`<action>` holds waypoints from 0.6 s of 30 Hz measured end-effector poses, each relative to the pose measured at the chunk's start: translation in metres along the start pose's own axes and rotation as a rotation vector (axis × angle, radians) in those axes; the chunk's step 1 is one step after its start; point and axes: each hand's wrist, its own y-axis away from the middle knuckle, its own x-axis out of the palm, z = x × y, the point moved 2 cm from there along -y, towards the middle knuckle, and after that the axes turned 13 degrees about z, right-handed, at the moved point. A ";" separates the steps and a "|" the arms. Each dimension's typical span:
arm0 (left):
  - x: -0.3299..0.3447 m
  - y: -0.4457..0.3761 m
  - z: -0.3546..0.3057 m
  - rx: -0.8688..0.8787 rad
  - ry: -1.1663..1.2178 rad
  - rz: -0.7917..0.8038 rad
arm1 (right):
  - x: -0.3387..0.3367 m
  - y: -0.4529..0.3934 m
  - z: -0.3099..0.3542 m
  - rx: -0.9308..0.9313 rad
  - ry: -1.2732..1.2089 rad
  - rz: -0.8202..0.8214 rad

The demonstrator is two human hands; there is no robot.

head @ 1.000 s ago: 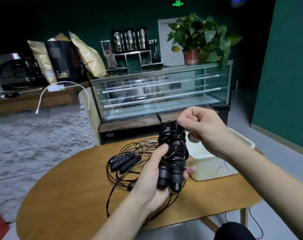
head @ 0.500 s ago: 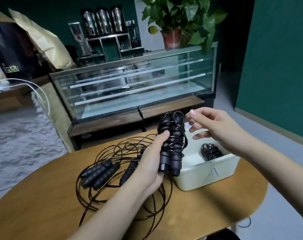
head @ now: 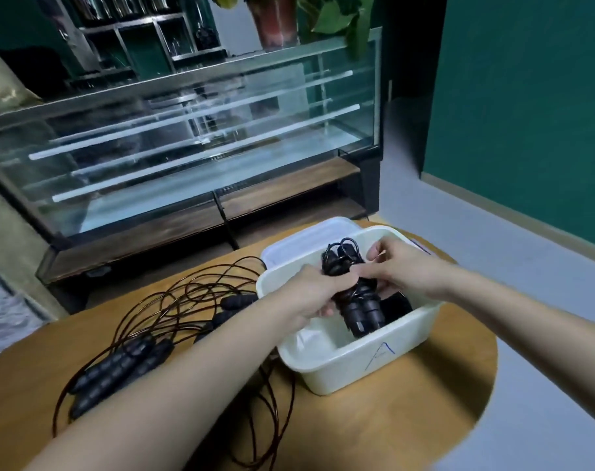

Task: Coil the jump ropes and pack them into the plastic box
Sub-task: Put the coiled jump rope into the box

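Observation:
A coiled black jump rope (head: 359, 305), its cord wound round both handles, hangs inside the mouth of the white plastic box (head: 343, 365) marked with a blue "A". My left hand (head: 318, 294) grips the bundle from the left. My right hand (head: 396, 266) holds its upper end from the right, fingers curled on the cord. Another coiled black rope (head: 396, 305) lies in the box, mostly hidden. Loose uncoiled jump ropes (head: 160, 321) with black handles lie tangled on the wooden table left of the box.
The round wooden table (head: 408, 413) ends close to the right of the box. The box's white lid (head: 309, 237) lies behind it. A glass display case (head: 187, 137) stands behind the table. Grey floor and a green wall lie to the right.
Both hands have carried the coiled rope right and down from above the table into the box. My right hand, open half a second ago, now holds the bundle. The camera tilted down.

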 end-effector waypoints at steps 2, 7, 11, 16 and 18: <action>0.001 -0.017 0.010 -0.070 -0.009 0.046 | -0.003 -0.014 -0.013 0.111 0.084 0.045; 0.005 -0.038 0.025 -0.213 -0.018 0.108 | -0.001 -0.033 -0.024 0.233 0.330 0.183; 0.002 -0.048 0.032 -0.319 -0.026 0.114 | -0.003 -0.046 -0.031 0.256 0.480 0.129; -0.001 -0.053 0.036 -0.395 -0.042 0.138 | 0.001 -0.058 -0.028 0.259 0.573 0.168; -0.005 -0.054 0.038 -0.423 -0.068 0.135 | 0.005 -0.058 -0.025 0.250 0.624 0.213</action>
